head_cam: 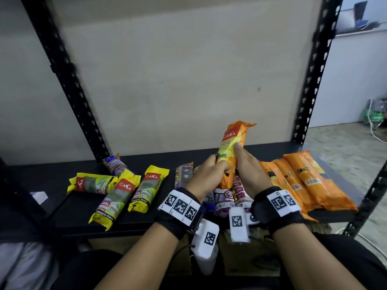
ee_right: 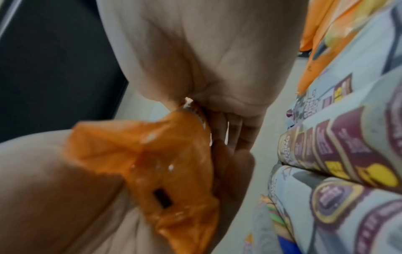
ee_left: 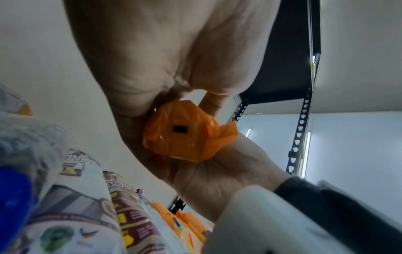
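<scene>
Orange pack (head_cam: pixel 232 143) is held upright above shelf (head_cam: pixel 52 210) | clasped low by left hand (head_cam: pixel 209 173), mid-body by right hand (head_cam: pixel 250 170), fingers (head_cam: pixel 223 165) curled round it | label is kept in view, likely for matching to orange row (head_cam: pixel 303 181) at right.

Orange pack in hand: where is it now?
The orange pack is held upright at centre in the head view, between the left hand and right hand, above the purple packs on the black shelf.

i count three yellow packs (head_cam: pixel 117 198) on the shelf (head_cam: pixel 52 181), three orange packs (head_cam: pixel 310 178) lying side by side, one raised orange pack (head_cam: pixel 231 143), and one bluish pack (head_cam: pixel 114 164); the purple-white packs (head_cam: pixel 225 198) are too covered to count.
</scene>
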